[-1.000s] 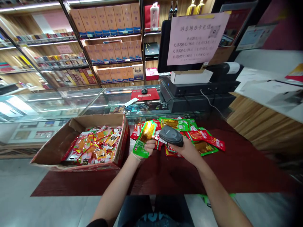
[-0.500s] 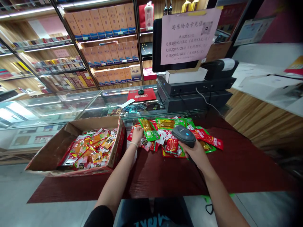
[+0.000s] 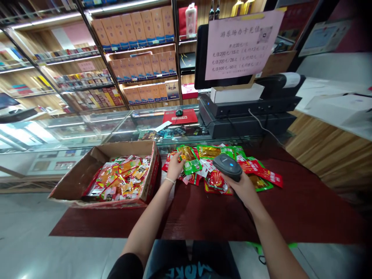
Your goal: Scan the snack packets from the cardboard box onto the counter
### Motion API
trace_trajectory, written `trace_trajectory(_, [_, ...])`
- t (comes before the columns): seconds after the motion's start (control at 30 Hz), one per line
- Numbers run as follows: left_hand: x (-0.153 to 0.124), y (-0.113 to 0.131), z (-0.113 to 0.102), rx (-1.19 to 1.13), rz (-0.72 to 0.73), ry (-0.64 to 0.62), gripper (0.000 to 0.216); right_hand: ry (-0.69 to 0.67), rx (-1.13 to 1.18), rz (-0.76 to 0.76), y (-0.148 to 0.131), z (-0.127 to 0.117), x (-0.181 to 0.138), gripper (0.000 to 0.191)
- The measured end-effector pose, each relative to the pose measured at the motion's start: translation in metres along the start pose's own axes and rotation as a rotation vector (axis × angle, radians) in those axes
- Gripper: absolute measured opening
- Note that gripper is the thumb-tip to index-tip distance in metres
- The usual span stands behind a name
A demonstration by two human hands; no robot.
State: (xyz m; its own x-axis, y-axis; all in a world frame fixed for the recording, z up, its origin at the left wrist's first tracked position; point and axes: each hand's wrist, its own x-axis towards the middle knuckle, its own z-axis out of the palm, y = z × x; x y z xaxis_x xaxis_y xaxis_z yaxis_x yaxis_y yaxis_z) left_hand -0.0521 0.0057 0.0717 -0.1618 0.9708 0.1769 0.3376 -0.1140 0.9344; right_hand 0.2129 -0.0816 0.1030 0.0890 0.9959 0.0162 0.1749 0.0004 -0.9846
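Fingers [image 3: 179, 158] of the left hand [image 3: 175, 169] lie open on the green packet [image 3: 193, 167]; the right hand [image 3: 245, 188] grips the scanner [image 3: 229, 166] just to its right.

Our right hand [image 3: 245, 188] grips a scanner [image 3: 227, 166] over snack packets [image 3: 215, 180]; our left hand [image 3: 174, 167] rests on the packets, with a cardboard box [image 3: 72, 174] just left of it.

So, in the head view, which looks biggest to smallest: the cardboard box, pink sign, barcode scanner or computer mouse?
cardboard box
pink sign
barcode scanner
computer mouse
The mouse lies farther back, so its true size against the scanner is unsure.
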Motion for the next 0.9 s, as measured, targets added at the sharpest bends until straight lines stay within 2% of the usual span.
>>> trace_trajectory(0.1, [-0.012,0.024,-0.013,-0.129,0.056,0.017,0.036,-0.015,0.007,-0.038,-0.009,0.009,0.002,0.040])
trace_trajectory(0.2, [-0.027,0.055,-0.039,-0.231,0.133,0.004,0.034,-0.045,-0.032,-0.058,-0.024,0.030,0.004,0.033])
trace_trajectory(0.3, [-0.041,0.075,-0.082,-0.230,0.185,0.023,0.033,-0.090,-0.131,-0.072,-0.040,0.062,0.004,0.030])
trace_trajectory(0.37, [-0.047,0.076,-0.118,-0.164,0.192,0.073,0.031,-0.159,-0.145,-0.088,-0.048,0.087,0.005,0.030])
trace_trajectory(0.43, [-0.051,0.066,-0.157,-0.079,0.168,0.134,0.028,-0.237,-0.130,-0.114,-0.054,0.114,0.006,0.030])
trace_trajectory(0.53, [-0.052,0.039,-0.215,0.037,0.088,0.217,0.024,-0.351,-0.137,-0.127,-0.059,0.156,0.008,0.033])
trace_trajectory(0.63, [-0.048,0.009,-0.261,0.179,0.019,0.243,0.023,-0.412,-0.173,-0.188,-0.065,0.196,0.009,0.033])
trace_trajectory(0.7, [-0.042,-0.006,-0.283,0.265,0.004,0.230,0.022,-0.423,-0.175,-0.235,-0.070,0.219,0.010,0.031])
trace_trajectory(0.8, [-0.028,-0.021,-0.301,0.416,0.011,0.173,0.021,-0.442,-0.194,-0.247,-0.073,0.246,0.010,0.027])
trace_trajectory(0.9, [-0.009,-0.032,-0.306,0.649,-0.006,-0.004,0.027,-0.447,-0.219,-0.240,-0.070,0.262,0.013,0.027])
